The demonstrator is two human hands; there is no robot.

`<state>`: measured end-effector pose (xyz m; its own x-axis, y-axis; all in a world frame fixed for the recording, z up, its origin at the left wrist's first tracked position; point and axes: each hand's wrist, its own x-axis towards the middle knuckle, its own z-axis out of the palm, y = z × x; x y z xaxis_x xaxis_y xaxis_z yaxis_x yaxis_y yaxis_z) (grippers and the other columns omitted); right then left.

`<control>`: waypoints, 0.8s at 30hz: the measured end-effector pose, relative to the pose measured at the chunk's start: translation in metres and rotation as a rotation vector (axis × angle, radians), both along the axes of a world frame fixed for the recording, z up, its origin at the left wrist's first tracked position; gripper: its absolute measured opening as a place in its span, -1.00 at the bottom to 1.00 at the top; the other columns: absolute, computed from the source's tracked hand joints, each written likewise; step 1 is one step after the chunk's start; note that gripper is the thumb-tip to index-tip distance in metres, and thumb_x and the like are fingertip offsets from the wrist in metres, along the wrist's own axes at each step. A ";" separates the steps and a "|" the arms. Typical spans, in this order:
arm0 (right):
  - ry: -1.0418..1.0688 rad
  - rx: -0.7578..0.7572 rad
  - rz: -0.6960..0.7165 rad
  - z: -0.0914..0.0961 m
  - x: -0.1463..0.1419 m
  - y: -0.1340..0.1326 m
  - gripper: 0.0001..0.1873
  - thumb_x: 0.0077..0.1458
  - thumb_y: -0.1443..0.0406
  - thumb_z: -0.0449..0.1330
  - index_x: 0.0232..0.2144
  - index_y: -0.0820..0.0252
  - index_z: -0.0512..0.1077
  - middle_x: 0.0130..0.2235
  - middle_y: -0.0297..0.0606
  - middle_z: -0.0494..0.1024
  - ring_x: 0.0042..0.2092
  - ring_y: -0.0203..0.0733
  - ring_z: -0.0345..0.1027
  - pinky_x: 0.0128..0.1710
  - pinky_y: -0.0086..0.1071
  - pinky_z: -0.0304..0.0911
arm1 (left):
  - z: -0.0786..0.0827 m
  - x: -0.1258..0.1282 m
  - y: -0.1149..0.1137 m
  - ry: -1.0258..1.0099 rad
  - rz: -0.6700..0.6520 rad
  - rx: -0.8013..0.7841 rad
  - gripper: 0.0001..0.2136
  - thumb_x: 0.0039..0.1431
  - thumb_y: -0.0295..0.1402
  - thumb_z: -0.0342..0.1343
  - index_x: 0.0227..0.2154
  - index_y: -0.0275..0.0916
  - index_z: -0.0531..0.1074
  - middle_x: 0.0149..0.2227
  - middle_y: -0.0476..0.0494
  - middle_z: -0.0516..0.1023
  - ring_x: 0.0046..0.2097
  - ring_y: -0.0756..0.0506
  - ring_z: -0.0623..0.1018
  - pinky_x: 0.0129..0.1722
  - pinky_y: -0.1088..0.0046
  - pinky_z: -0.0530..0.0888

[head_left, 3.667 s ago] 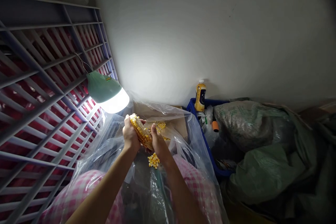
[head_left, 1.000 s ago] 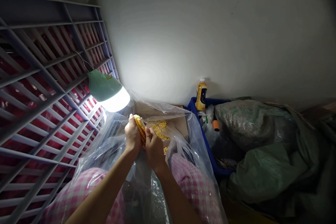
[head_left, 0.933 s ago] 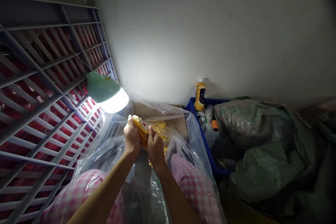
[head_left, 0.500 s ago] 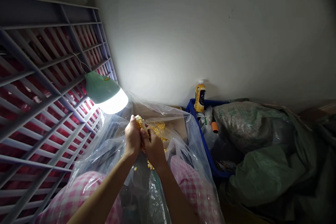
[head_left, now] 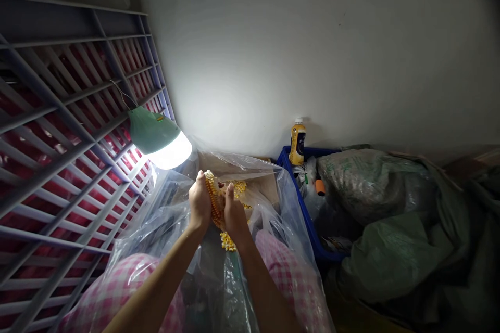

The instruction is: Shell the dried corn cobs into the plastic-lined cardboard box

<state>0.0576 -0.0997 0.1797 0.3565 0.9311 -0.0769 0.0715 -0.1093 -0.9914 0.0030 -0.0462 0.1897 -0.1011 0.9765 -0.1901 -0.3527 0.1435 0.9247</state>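
Half a second ago the right thumb lay over the cob; now it stands up and apart from it, and the pale, stripped face shows again. That looks like a gap between two pushes at the kernels – the work seems part done, since golden rows remain on the side toward the lamp.

The cob is tilted between the hands, below the lamp and off to its right. The left hand, on the lamp side, wraps around it, thumb near the upper end. The right hand, farther from the lamp, is half curled at the lower end with its thumb raised; whether its hidden fingers grip the cob, I cannot tell.

Loose kernels lie in the plastic under the hands – lower than the lamp and to its right. The bottle stands well to the lamp's right.
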 end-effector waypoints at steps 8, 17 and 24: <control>-0.147 0.000 -0.037 0.004 0.002 0.002 -0.47 0.03 -0.08 -0.05 -0.13 0.13 0.39 -0.30 -0.20 0.54 -0.26 -0.16 0.41 -0.28 -0.40 0.22 | -0.013 0.002 -0.002 -0.017 -0.068 0.046 -0.69 -0.02 -0.11 0.05 -0.64 -0.28 0.33 -0.66 0.00 0.36 -0.58 0.02 0.36 -0.53 0.54 0.31; -0.119 -0.002 -0.161 -0.012 -0.005 0.001 -0.46 0.13 -0.02 -0.17 -0.33 0.19 0.46 -0.44 -0.21 0.52 -0.39 -0.20 0.36 -0.37 -0.41 0.19 | -0.013 0.004 -0.010 0.168 -0.059 0.126 -0.64 0.01 -0.06 0.01 -0.67 -0.25 0.25 -0.66 0.04 0.29 -0.60 0.05 0.26 -0.57 0.54 0.22; 0.099 0.023 -0.088 -0.003 0.004 0.007 -0.39 0.14 -0.03 -0.28 -0.27 0.14 0.45 -0.33 -0.24 0.52 -0.27 -0.22 0.37 -0.23 -0.40 0.20 | -0.006 0.003 -0.008 0.159 -0.070 0.158 -0.64 0.04 -0.05 -0.04 -0.63 -0.26 0.32 -0.65 0.02 0.31 -0.58 0.02 0.29 -0.56 0.52 0.23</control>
<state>0.0618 -0.0932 0.1765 0.4289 0.8984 -0.0947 -0.0353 -0.0881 -0.9955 0.0060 -0.0539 0.1832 -0.0482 0.9986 -0.0216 -0.1949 0.0118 0.9808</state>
